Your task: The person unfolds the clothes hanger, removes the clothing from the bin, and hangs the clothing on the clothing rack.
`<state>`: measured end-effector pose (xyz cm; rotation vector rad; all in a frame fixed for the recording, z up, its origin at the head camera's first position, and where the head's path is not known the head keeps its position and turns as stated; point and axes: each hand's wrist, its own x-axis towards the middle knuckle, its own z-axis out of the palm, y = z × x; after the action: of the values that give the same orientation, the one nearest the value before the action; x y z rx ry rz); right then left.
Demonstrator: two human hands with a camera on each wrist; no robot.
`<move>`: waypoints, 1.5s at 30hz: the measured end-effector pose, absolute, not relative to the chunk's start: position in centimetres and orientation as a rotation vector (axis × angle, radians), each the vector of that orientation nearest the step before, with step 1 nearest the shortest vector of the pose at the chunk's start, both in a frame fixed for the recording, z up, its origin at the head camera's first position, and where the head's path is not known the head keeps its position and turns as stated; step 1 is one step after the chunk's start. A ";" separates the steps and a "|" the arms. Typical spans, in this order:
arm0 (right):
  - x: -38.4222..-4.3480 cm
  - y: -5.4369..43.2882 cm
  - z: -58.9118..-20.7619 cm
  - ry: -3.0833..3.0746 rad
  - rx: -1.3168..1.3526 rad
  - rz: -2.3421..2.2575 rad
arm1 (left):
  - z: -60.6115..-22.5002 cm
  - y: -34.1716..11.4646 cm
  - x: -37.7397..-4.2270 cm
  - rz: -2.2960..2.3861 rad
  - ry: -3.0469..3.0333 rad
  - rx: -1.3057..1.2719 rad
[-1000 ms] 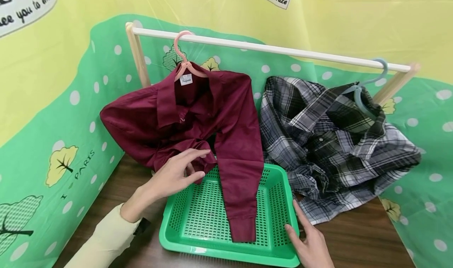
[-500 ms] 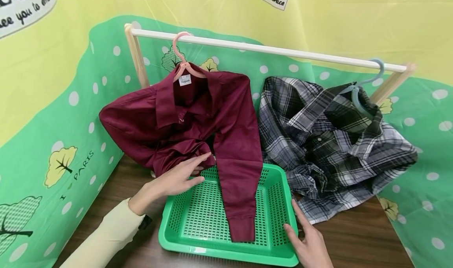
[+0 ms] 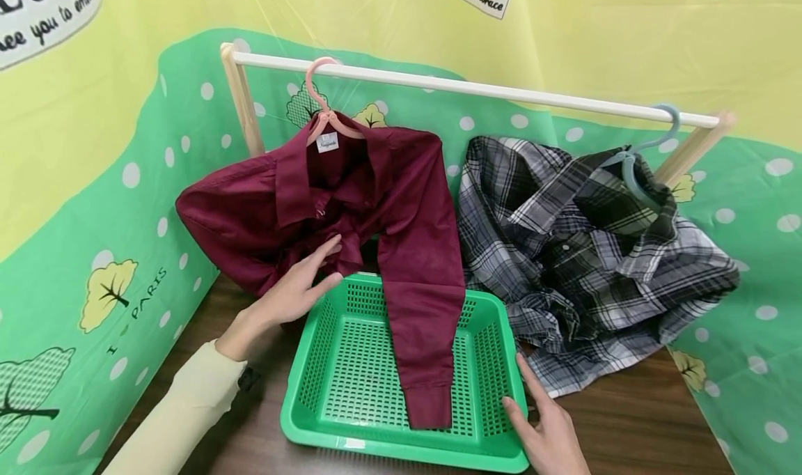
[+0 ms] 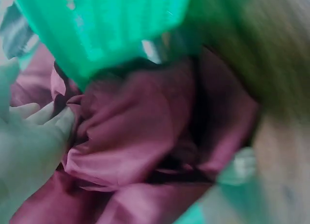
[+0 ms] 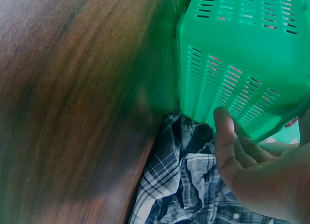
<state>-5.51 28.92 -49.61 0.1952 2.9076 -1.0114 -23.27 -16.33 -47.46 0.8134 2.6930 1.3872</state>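
A maroon shirt [image 3: 416,245] hangs by a pink hanger [image 3: 319,88]; one sleeve hangs down over the green basket [image 3: 351,444]. My left hand [image 3: 294,294] has its fingers extended against the bunched lower part of that shirt, behind the basket's back left corner. The left wrist view shows the fingers against folds of maroon cloth [image 4: 131,127], blurred. At the basket's right side, my right hand [image 3: 554,430] holds the rim, thumb over the inner edge and fingers along the outside. In the right wrist view, fingers lie against the basket's slotted wall [image 5: 232,73].
A white rail [image 3: 470,85] on wooden supports spans the back. To the right, a black and grey plaid shirt [image 3: 564,252] hangs by a blue hanger [image 3: 670,123], its hem on the wooden table [image 3: 639,419]. Patterned yellow and green cloth [image 3: 138,175] surrounds the table.
My left hand has moved up and left, pushing the shirt's bunched part back off the basket, whose back left rim now shows. The right hand stays on the basket.
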 end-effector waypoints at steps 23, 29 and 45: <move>-5.5 28.9 -49.6 2.893 0.207 -1.031 | -45.1 -17.9 -20.6 1.102 2.851 0.674; -5.4 28.9 -49.7 2.915 0.184 -1.044 | -43.3 -15.5 -19.1 1.091 2.827 0.824; -5.4 29.0 -49.9 2.904 0.202 -1.056 | -45.3 -9.7 -18.4 1.073 2.207 1.004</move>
<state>-5.43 29.04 -49.87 0.2018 2.9043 -1.0561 -18.42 -9.67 -45.28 1.0036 2.2067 1.0733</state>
